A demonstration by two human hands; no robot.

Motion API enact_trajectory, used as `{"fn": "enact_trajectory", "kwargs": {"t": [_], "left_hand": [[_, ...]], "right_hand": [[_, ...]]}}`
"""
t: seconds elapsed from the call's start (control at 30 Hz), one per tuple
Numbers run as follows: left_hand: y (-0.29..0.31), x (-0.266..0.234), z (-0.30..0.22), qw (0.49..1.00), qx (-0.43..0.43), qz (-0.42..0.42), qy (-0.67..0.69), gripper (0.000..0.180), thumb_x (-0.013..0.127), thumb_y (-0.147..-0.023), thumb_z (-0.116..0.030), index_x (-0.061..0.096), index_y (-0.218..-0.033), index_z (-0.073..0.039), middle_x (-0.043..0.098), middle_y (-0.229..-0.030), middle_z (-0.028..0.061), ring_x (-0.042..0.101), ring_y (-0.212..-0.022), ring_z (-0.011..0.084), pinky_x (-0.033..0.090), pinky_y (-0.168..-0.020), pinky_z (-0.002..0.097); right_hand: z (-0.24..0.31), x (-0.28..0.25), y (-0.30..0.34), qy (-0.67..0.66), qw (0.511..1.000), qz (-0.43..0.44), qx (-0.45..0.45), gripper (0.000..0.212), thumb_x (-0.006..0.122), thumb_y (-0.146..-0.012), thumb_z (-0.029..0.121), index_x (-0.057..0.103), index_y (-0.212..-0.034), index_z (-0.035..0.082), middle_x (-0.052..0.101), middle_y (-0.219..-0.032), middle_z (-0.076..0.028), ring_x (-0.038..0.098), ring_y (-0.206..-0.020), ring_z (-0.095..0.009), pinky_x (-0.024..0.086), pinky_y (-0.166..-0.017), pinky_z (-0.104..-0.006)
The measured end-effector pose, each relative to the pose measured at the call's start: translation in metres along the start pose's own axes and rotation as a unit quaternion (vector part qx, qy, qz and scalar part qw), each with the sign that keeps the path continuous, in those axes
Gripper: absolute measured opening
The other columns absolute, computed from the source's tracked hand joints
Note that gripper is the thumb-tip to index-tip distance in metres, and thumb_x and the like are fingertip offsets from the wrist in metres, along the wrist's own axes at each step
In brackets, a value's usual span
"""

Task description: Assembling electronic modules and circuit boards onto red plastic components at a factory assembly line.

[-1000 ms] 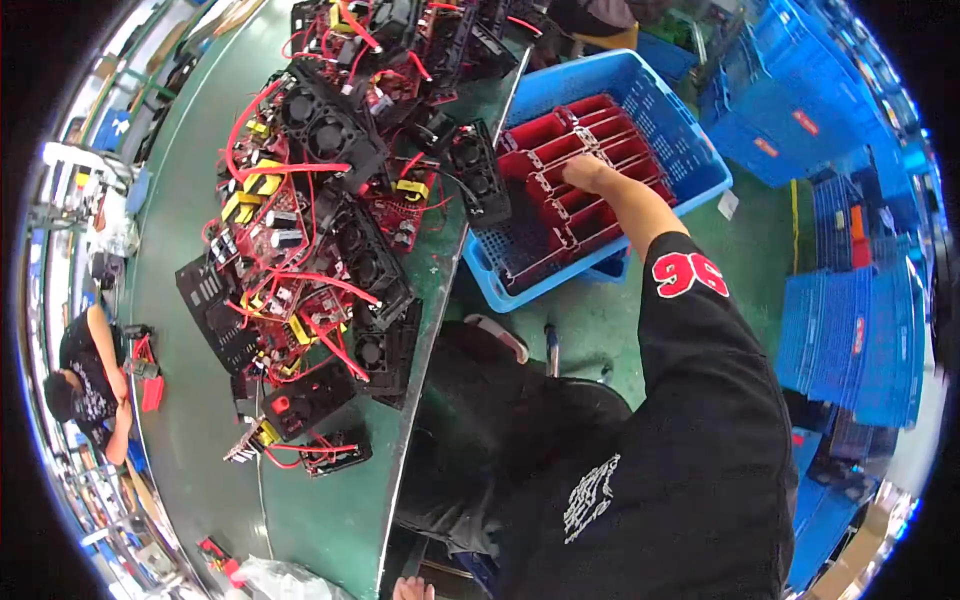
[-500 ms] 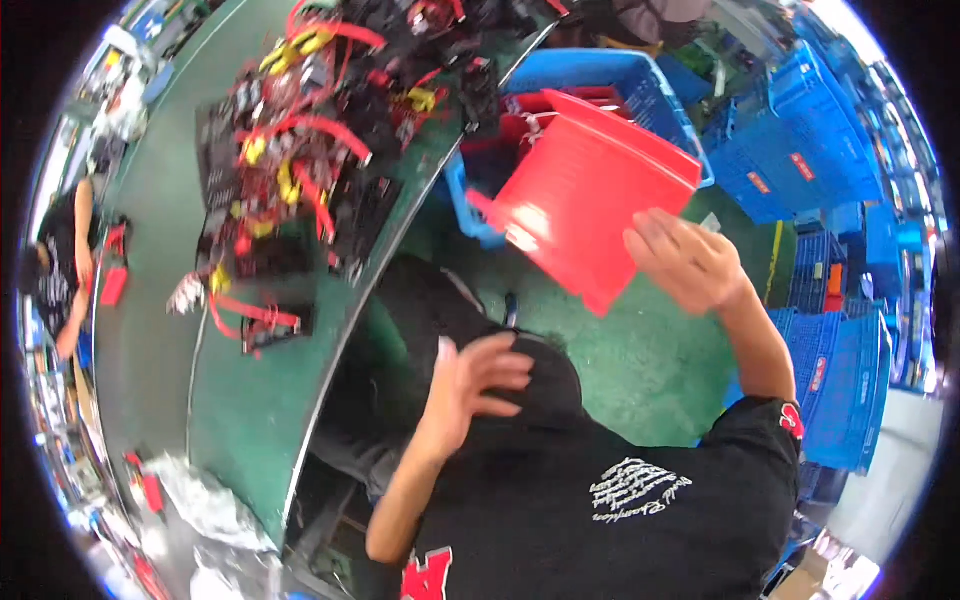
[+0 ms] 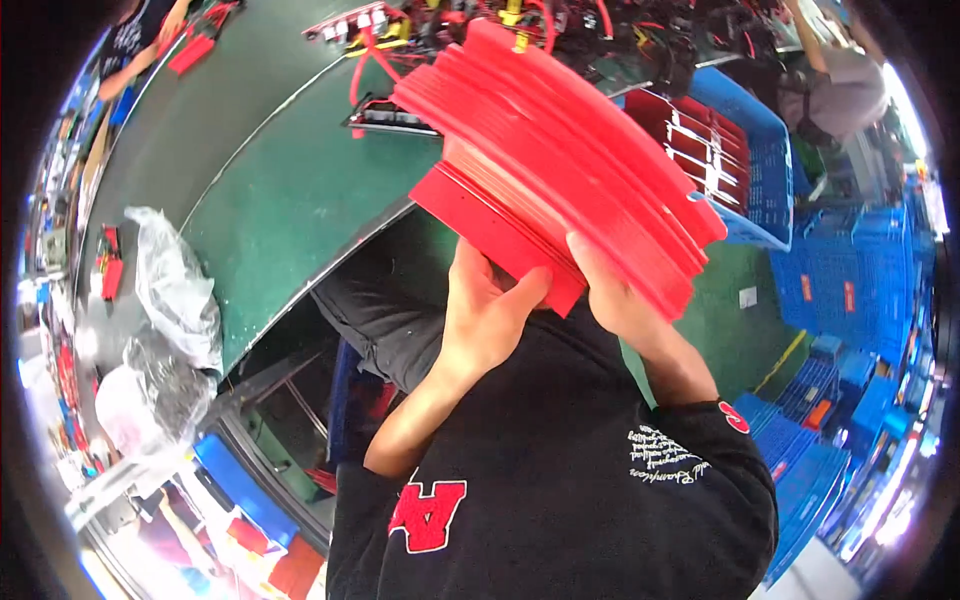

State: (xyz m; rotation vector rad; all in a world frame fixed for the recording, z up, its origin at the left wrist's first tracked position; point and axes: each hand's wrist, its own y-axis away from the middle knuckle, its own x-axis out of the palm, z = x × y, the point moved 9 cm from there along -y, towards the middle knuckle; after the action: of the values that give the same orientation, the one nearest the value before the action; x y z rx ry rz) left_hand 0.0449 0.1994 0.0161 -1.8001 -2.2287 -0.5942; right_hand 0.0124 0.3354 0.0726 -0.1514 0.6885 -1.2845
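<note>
Both hands hold a red stack [image 3: 560, 160] of flat plastic sheets up in the air, just off the near edge of the green worktop [image 3: 270, 200]. The left hand [image 3: 480, 310] has its fingers closed on the stack's lower edge; the right hand [image 3: 615, 295] grips the underside beside it. A blue crate [image 3: 765, 180] with red parts stands at the worktop's right end. Red and black wired parts [image 3: 560, 25] lie along the far edge, crumpled clear bags [image 3: 175, 290] at the left.
</note>
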Motion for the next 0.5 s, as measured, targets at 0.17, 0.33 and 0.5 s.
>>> {"fn": "enact_trajectory", "kwargs": {"t": [0.17, 0.33, 0.5], "left_hand": [[-0.005, -0.061, -0.035, 0.985, 0.09, -0.135, -0.053, 0.02, 0.064, -0.085, 0.001, 0.062, -0.104, 0.005, 0.068, -0.093, 0.0055, 0.061, -0.087, 0.0093, 0.049, -0.077, 0.0252], [-0.018, -0.139, -0.044, 0.97, -0.019, -0.201, -0.131, 0.021, 0.066, -0.09, -0.019, 0.067, -0.083, 0.0, 0.065, -0.063, 0.0044, 0.056, -0.051, 0.0103, 0.044, -0.049, 0.0252], [-0.006, -0.185, -0.139, 0.803, 0.132, -0.257, -0.521, 0.035, 0.073, -0.083, -0.024, 0.064, -0.102, 0.004, 0.069, -0.093, 0.0135, 0.068, -0.079, 0.0252, 0.053, -0.07, 0.0354]], "right_hand": [[0.025, 0.033, -0.021, 0.013, 0.996, 0.036, -0.086, 0.029, 0.066, -0.087, 0.003, 0.063, -0.116, -0.002, 0.066, -0.112, -0.013, 0.063, -0.105, -0.025, 0.05, -0.088, -0.0367], [0.015, 0.059, -0.038, -0.114, 0.987, 0.096, -0.058, 0.026, 0.065, -0.087, 0.0, 0.063, -0.113, -0.003, 0.065, -0.11, -0.012, 0.063, -0.102, -0.024, 0.049, -0.089, -0.035], [-0.02, 0.104, -0.05, -0.454, 0.791, 0.16, 0.377, 0.037, 0.06, -0.089, 0.009, 0.056, -0.123, -0.004, 0.066, -0.111, -0.013, 0.065, -0.101, -0.022, 0.051, -0.089, -0.035]]}}
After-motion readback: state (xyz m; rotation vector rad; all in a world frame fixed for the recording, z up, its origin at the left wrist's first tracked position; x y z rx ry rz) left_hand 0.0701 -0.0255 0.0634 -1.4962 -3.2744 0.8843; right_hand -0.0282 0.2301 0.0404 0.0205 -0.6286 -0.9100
